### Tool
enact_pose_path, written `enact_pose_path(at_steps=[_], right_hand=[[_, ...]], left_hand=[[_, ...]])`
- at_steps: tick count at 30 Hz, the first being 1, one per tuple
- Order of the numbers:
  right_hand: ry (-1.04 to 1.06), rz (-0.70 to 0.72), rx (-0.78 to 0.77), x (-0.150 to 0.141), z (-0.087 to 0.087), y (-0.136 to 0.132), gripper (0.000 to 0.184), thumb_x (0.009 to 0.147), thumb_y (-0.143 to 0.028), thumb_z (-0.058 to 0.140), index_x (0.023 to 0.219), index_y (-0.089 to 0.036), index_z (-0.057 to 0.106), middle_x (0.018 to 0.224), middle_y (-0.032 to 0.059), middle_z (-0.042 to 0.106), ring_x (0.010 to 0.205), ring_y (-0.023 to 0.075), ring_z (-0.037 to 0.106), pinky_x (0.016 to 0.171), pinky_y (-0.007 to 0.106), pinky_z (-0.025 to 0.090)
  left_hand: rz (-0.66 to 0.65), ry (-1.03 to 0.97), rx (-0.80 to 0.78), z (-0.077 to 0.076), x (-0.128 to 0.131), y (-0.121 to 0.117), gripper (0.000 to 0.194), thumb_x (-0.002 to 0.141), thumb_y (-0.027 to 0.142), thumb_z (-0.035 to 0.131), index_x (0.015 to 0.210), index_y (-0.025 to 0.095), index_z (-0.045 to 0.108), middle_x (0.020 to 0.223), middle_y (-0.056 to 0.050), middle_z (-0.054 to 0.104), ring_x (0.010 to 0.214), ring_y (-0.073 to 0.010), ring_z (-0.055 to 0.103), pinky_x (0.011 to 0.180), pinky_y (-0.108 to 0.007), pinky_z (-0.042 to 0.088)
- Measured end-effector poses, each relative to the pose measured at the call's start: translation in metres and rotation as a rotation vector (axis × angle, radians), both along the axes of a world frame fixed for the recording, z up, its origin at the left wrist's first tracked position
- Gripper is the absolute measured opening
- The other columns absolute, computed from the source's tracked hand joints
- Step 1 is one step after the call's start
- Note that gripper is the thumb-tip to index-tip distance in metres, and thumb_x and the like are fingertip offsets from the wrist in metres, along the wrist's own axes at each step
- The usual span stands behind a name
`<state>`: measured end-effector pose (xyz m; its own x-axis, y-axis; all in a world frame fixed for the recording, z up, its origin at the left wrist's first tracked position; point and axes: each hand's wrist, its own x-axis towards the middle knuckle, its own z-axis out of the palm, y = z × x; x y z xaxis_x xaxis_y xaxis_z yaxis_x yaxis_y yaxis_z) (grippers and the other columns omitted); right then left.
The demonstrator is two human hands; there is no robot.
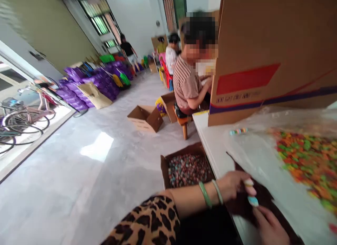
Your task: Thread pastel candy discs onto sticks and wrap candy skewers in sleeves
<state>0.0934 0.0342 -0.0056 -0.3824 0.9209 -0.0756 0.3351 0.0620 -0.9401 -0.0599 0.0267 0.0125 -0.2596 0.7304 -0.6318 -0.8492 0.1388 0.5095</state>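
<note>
My left hand [233, 185], with two bangles on the wrist, is closed at the upper end of a short row of small pastel pieces [251, 191] in white, pink and blue. At the lower end, the fingers of my right hand [272, 224] pinch the blue-and-white piece. Whether the pieces are joined is too blurred to tell. Both hands are over a dark brown sheet-like thing [263, 192] on the white table edge [207, 139]. A similar multicoloured row of pieces [238, 131] lies farther back on clear plastic.
Many small orange, green and red pieces [308, 160] lie on plastic at the right. A large cardboard panel [244, 44] stands behind them. Below the table is a carton [164, 171] of small pieces. A seated co-worker [184, 79], an open box [144, 122] and purple bags [107, 83] are beyond.
</note>
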Motion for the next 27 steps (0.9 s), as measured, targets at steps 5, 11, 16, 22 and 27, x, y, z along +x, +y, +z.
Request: enact_pose_path(at_steps=[5,11,16,22,27], right_hand=[[0.055,0.022,-0.206,-0.009,-0.009,-0.009,0.029,0.068,-0.042,0.072,0.085,-0.018,0.069,0.068,-0.0017,0.061,0.059,0.0142,0.049,0.054,0.027,0.039],[0.114,0.171,-0.198,-0.061,0.003,-0.002,0.024,0.07,-0.036,0.073,0.083,-0.018,0.066,0.067,-0.0026,0.057,0.057,0.011,0.044,0.053,0.024,0.035],[-0.013,0.4,0.135,-0.158,-0.002,0.012,0.022,0.079,-0.041,0.066,0.085,-0.02,0.067,0.085,0.0016,0.064,0.081,0.0188,0.057,0.077,0.033,0.045],[0.016,0.712,0.452,-0.286,-0.028,0.026,0.016,0.086,-0.037,0.06,0.08,-0.023,0.063,0.109,0.0043,0.068,0.114,0.0233,0.056,0.104,0.046,0.038],[-0.125,0.786,0.603,-0.32,-0.03,0.03,0.014,0.089,-0.034,0.058,0.083,-0.023,0.063,0.111,0.0055,0.07,0.121,0.0242,0.054,0.107,0.048,0.037]], left_hand=[[-0.027,-0.1,0.113,0.012,-0.012,-0.031,0.026,0.083,0.039,0.059,0.094,0.015,0.063,0.09,-0.006,0.063,0.067,-0.014,0.062,0.067,-0.03,0.05],[0.225,0.197,-0.025,-0.011,-0.074,-0.102,0.036,0.065,0.034,0.077,0.094,0.016,0.063,0.082,-0.004,0.064,0.063,-0.0118,0.061,0.058,-0.023,0.046],[0.487,0.569,-0.48,-0.082,-0.177,-0.196,0.018,0.066,0.032,0.068,0.067,0.015,0.06,0.051,0.003,0.05,0.045,-0.008,0.044,0.046,-0.022,0.036],[0.641,0.539,-0.798,-0.172,-0.287,-0.302,0.019,0.071,0.034,0.058,0.064,0.017,0.054,0.047,0.004,0.045,0.047,-0.0096,0.04,0.048,-0.024,0.034],[0.631,0.475,-0.925,-0.233,-0.328,-0.349,0.031,0.073,0.033,0.056,0.099,0.016,0.061,0.075,-0.005,0.063,0.068,-0.0149,0.055,0.058,-0.025,0.04]])
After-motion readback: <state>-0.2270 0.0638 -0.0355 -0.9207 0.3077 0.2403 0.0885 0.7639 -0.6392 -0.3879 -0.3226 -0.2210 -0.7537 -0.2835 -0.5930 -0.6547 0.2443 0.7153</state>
